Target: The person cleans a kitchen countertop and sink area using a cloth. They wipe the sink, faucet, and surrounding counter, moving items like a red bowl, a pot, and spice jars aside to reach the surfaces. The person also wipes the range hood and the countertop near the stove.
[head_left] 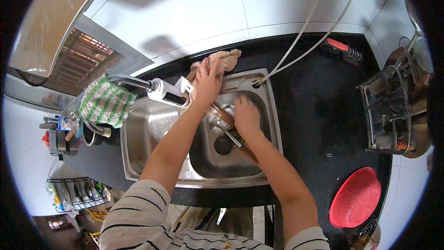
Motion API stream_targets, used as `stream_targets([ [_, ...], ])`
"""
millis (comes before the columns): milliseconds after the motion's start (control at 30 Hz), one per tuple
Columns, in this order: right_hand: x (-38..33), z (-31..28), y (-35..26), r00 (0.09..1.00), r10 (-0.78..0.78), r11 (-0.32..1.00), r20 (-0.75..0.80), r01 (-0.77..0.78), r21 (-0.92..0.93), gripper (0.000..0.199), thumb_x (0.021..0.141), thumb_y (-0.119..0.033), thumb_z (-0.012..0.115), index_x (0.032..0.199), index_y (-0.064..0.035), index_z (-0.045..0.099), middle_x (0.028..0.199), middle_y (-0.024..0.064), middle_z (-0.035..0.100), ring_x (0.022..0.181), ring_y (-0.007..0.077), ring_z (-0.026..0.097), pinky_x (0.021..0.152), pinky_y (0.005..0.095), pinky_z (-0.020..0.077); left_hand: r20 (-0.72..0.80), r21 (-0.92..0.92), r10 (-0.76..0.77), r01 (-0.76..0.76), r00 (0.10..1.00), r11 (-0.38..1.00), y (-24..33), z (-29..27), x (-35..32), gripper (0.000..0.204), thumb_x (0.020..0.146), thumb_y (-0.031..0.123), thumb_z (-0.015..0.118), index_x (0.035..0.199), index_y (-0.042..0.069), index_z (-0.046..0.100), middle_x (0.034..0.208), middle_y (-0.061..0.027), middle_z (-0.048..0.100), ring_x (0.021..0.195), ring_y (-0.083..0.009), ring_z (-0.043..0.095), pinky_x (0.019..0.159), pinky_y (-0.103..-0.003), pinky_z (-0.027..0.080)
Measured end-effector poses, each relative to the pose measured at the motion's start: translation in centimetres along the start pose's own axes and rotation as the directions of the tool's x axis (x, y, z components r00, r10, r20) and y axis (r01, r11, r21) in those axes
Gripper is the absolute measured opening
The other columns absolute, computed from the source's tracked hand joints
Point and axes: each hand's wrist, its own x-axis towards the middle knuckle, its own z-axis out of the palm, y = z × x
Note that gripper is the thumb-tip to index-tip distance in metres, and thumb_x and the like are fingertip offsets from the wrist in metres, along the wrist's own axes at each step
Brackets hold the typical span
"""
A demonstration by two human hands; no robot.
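Utensils [231, 132], a metal spoon-like piece and a wooden-handled one, lie across the steel sink [152, 129] near its drain hole [223, 145]. The right hand [246, 116] is on their upper ends with fingers curled together around them, though the exact grip is hard to see. The left hand [206, 84] presses on a beige cloth [222, 60] at the back rim of the sink, fingers spread apart on it. A green and white striped cloth [106, 101] hangs over the tap [157, 89]. On the black counter [319, 111], a red bowl [355, 197] stands at the right, near a dish rack [393, 106].
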Motion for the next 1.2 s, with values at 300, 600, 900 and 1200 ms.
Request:
stream_targets([
  [300, 13.1, -1.2, -0.9, 0.878, -0.163, 0.984, -0.450, 0.109, -0.143, 0.041, 0.089, -0.029, 0.059, 0.123, -0.0077, 0.057, 0.126, 0.0161, 0.054, 0.128, 0.0336, 0.045, 0.109, 0.0527, 0.0315, -0.072, 0.099, 0.055, -0.047, 0.996, 0.994, 1.2, 2.1, -0.7, 0.053, 0.090, 0.019, 0.056, 0.139, 0.005, 0.041, 0.129, -0.0271, 0.052, 0.117, -0.0446, 0.050, 0.098, -0.051, 0.041],
  [600, 13.8, -1.1, -0.2, 0.765, 0.088, 0.983, -0.638, -0.172, -0.071, 0.050, 0.078, -0.029, 0.068, 0.121, -0.0074, 0.057, 0.119, 0.0165, 0.054, 0.121, 0.0361, 0.047, 0.105, 0.0554, 0.0339, 0.100, -0.004, 0.173, -0.173, 0.980, 0.985, 1.5, 3.7, 0.0, 0.053, 0.086, 0.028, 0.059, 0.137, 0.016, 0.051, 0.137, -0.0174, 0.048, 0.126, -0.0422, 0.043, 0.109, -0.051, 0.030],
  [900, 12.2, -0.9, -3.8, 0.979, -0.128, 0.979, -0.160, 0.151, 0.140, 0.044, 0.077, -0.018, 0.068, 0.119, -0.0186, 0.059, 0.117, 0.0130, 0.057, 0.111, 0.0332, 0.055, 0.092, 0.0466, 0.0433, 0.176, 0.150, -0.046, 0.019, 0.983, 0.988, -0.2, 0.6, -2.2, 0.049, 0.086, 0.023, 0.064, 0.124, -0.004, 0.048, 0.122, -0.0272, 0.054, 0.116, -0.0406, 0.051, 0.093, -0.049, 0.043],
  [1200, -10.8, -10.8, 8.7, 0.690, 0.376, 0.888, -0.619, -0.460, 0.026, 0.059, 0.083, -0.035, 0.064, 0.127, -0.0001, 0.049, 0.134, 0.0232, 0.048, 0.130, 0.0390, 0.041, 0.111, 0.0534, 0.0258, 0.153, -0.717, 0.532, -0.277, 0.832, 0.640, 19.5, -0.4, -9.6, 0.042, 0.087, 0.015, 0.056, 0.126, 0.001, 0.054, 0.129, -0.0232, 0.052, 0.125, -0.0439, 0.043, 0.103, -0.050, 0.036],
])
